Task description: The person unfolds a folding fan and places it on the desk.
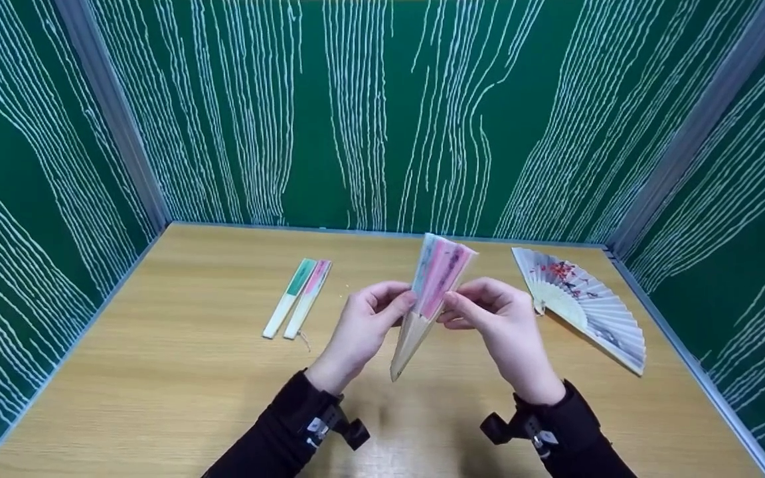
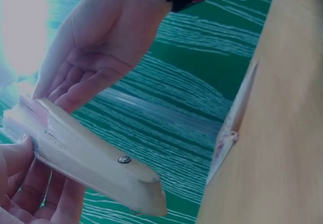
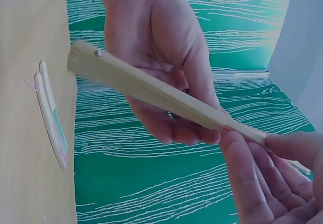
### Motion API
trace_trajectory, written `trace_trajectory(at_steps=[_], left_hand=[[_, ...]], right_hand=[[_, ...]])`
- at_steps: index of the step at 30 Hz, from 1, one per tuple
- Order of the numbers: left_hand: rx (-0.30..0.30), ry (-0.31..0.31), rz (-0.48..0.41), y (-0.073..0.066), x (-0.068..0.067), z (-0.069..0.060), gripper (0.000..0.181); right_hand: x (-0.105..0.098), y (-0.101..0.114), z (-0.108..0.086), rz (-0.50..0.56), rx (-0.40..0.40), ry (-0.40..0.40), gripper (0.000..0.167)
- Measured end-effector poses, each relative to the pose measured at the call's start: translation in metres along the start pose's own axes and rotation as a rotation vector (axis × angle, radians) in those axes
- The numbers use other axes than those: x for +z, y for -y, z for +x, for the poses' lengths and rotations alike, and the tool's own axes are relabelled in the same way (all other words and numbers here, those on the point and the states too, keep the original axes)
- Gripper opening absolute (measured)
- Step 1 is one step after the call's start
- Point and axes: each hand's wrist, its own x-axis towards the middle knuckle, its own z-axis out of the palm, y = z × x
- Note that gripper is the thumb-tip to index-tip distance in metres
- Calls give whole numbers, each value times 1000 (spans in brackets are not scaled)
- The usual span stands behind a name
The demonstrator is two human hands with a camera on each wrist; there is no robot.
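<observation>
A partly spread folding fan [image 1: 437,275], with pink and pale blue panels and bare wooden ribs, is held up above the table between both hands. The left hand [image 1: 369,328] pinches its left edge between thumb and fingers. On its right edge the right hand [image 1: 505,332] has a like pinch. The narrow riveted end of the fan points down toward the person. In the left wrist view the fan's ribs [image 2: 96,153] lie between both hands, the metal rivet showing. From the right wrist the fan [image 3: 146,90] appears nearly edge-on.
Two folded fans, one green-topped [image 1: 289,299] and one pink-topped [image 1: 308,299], lie side by side on the table [image 1: 176,345] at the left. A spread pale fan [image 1: 582,299] with red blossoms lies at the right. Green walls [image 1: 316,133] with white lines enclose the table.
</observation>
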Motion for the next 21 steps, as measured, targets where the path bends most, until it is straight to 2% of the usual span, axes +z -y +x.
trace_trajectory(at_steps=[5, 10, 12, 18, 21], left_hand=[[6, -16, -30, -14, -3, -3, 20], [35, -23, -27, -13, -8, 0, 20], [50, -26, -21, -12, -8, 1, 19], [92, -40, 49, -34, -6, -7, 17], [100, -44, 60, -32, -9, -6, 16]], right_hand=[[-6, -1, 2, 27, 10, -13, 27], [-13, -1, 4, 65, 15, -42, 28], [-15, -2, 5, 88, 6, -51, 28], [-19, -3, 7, 145, -17, -54, 27], [-20, -3, 7, 157, -16, -46, 27]])
